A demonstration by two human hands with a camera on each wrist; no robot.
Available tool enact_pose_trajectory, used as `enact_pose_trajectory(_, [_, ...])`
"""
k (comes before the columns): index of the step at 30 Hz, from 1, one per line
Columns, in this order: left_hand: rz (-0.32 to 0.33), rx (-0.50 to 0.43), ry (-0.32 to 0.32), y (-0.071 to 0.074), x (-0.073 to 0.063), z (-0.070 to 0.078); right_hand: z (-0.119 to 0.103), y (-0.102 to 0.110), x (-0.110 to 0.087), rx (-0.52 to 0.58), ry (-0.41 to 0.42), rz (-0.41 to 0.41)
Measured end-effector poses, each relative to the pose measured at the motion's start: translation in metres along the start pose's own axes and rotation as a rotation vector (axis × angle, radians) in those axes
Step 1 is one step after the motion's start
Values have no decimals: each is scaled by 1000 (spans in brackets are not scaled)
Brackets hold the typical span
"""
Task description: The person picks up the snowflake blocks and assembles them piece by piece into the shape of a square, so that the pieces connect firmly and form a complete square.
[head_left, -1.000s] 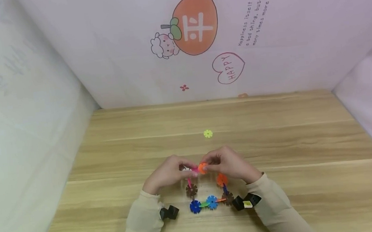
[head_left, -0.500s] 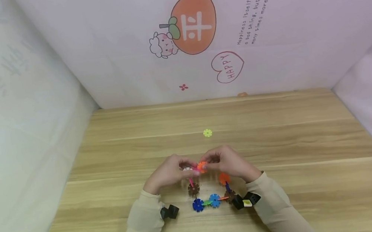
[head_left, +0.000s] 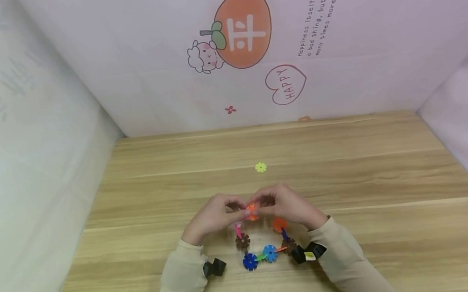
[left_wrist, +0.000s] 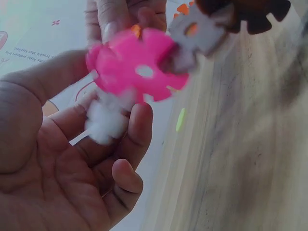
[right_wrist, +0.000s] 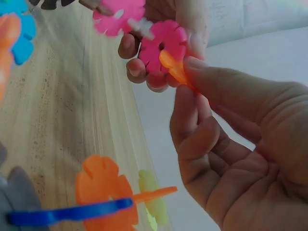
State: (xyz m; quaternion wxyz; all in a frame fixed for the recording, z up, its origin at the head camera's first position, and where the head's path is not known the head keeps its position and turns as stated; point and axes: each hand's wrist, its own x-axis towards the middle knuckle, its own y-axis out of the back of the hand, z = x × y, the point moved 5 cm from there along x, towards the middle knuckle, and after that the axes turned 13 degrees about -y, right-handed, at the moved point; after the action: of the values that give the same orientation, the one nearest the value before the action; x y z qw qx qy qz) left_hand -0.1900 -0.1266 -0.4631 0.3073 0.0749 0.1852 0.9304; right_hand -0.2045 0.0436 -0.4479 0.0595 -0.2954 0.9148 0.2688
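Note:
My left hand (head_left: pixel 213 218) pinches a pink notched plastic disc (right_wrist: pixel 168 36) at one end of a linked chain. Thumb and fingers of my right hand (head_left: pixel 290 206) grip an orange disc (head_left: pixel 252 212), seen almost edge-on against the pink one in the right wrist view; how deep the slots engage is hidden. A white disc (left_wrist: pixel 106 120) and another pink disc (left_wrist: pixel 139 67) continue the chain at my left fingers. It curves round through brown (head_left: pixel 242 240), dark blue (head_left: pixel 250 261), green (head_left: pixel 260 257) and light blue (head_left: pixel 270 253) discs to another orange disc (head_left: pixel 279 225) below my right hand.
A lone yellow-green disc (head_left: pixel 260 167) lies on the wooden table (head_left: pixel 156 172) beyond my hands. Pale printed cloth (head_left: pixel 159 78) stands behind the table and at both sides. A black wrist camera (head_left: pixel 308 253) sits close to the chain's right side.
My hands have drawn slightly closer together, the right one shifting left with the orange disc. The hanging chain has swayed a little. The yellow-green disc lies where it was.

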Motion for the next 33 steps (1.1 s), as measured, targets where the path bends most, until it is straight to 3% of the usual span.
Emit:
enact_pose_trajectory(4, [4,-18,4,-1,1,1,0,1,0,0,-13,30])
enact_pose_trajectory(20, [28,10,18,1,0,4,-1,7,-3,-20,2,-1])
enact_pose_trajectory(28, [22,54,17,2,-1,3,5,33,7,-202,-44,194])
enact_pose_trajectory(33, [19,60,3,2,-3,5,6,48,25,-309,-47,251])
